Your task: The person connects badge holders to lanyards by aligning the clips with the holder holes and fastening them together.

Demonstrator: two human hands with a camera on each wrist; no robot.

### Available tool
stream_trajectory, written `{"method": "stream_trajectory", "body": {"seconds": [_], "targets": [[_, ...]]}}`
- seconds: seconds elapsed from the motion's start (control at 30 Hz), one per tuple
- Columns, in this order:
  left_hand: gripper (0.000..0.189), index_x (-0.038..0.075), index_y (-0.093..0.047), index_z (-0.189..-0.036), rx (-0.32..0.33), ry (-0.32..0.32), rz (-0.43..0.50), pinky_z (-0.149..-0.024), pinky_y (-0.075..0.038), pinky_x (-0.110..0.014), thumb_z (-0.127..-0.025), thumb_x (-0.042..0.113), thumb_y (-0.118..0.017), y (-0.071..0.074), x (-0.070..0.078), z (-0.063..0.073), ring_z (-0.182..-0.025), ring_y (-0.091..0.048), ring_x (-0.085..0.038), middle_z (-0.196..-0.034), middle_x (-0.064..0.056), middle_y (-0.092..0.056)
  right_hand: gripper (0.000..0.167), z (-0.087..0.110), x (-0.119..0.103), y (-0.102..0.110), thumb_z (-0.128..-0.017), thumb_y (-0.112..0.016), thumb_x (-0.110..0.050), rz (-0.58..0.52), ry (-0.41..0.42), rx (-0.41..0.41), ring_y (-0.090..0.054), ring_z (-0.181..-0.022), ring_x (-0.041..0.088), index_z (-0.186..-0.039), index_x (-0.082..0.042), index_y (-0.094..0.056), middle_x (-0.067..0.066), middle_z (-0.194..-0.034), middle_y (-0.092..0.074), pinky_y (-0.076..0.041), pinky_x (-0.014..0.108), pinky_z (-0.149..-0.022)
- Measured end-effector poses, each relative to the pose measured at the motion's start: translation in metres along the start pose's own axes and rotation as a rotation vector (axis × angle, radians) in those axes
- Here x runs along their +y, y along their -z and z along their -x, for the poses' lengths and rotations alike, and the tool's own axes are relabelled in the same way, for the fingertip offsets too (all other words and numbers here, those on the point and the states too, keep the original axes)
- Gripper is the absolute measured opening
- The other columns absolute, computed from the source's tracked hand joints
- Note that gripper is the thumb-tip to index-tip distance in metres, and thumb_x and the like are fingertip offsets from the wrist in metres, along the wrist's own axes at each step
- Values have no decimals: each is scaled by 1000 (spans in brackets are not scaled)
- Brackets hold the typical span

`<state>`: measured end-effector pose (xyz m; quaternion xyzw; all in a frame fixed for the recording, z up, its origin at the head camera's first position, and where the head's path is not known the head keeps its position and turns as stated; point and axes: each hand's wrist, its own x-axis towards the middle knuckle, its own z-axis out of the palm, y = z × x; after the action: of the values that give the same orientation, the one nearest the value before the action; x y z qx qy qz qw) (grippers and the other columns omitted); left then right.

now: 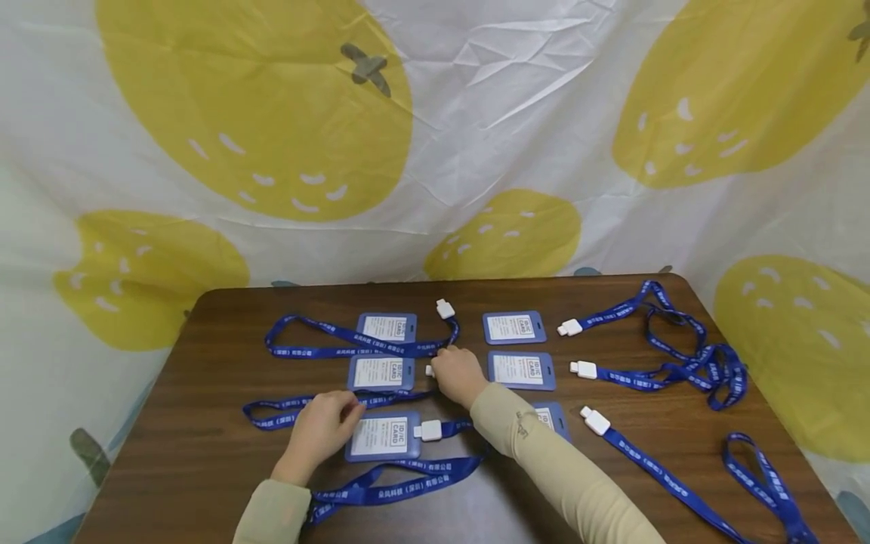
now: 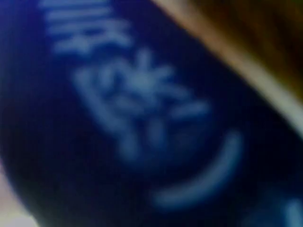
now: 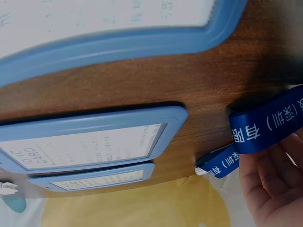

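My right hand (image 1: 460, 375) grips a blue lanyard (image 3: 270, 123); its white clip (image 1: 430, 371) pokes out left of the fingers, by the slotted end of the middle-row card holder (image 1: 381, 373). On the same lanyard's strap (image 1: 389, 399), left of there, my left hand (image 1: 325, 432) has its fingers curled, thumb low. Below lies a blue card holder (image 1: 383, 437) with another white clip (image 1: 430, 431) at its right end. That clip's lanyard (image 1: 414, 491) loops in front. In the left wrist view only a blurred blue strap (image 2: 142, 109) shows, very close; the fingertips are hidden there.
At the back, a lanyard (image 1: 319, 351) crosses a card holder (image 1: 387, 326). More card holders (image 1: 514, 326) form a column to the right, the nearest partly behind my right sleeve (image 1: 544, 446). Several lanyards (image 1: 639, 378) spread over the right side. A fruit-patterned cloth (image 1: 435, 151) hangs behind the table (image 1: 170, 453).
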<state>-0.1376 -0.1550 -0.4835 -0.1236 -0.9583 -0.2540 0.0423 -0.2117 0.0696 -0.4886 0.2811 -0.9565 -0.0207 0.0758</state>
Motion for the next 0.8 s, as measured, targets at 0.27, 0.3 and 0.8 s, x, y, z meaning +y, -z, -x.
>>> {"method": "stream_trajectory", "body": {"seconds": [0.27,0.3,0.8], "targets": [[15,10,-60,-69,48,-24,-15,-48,-36,-25,-81,16,-66,5,3,-6,-53,-41,-11,-62,3,-48,6,0,-3,0,-77,-66,-13,-8,-4,-17,-59,-72,21,-74,-9,-69,5,-76,-63,-49,34,-57],[14,10,-60,-70,48,-21,-22,-49,-36,-26,-81,16,-66,6,3,-7,-54,-41,-11,-63,2,-48,6,0,-3,1,-78,-66,-14,-8,-4,-21,-59,-72,21,-74,-9,-69,5,-76,-63,-49,34,-58],[22,0,-61,-89,-112,-11,-139,-66,-47,-40,-81,20,-66,19,7,-48,-79,-52,-26,-85,-12,-55,9,-2,-3,2,-79,-62,-7,-9,7,-51,-60,-73,21,-76,-10,-70,5,-79,-64,-50,34,-59]]}}
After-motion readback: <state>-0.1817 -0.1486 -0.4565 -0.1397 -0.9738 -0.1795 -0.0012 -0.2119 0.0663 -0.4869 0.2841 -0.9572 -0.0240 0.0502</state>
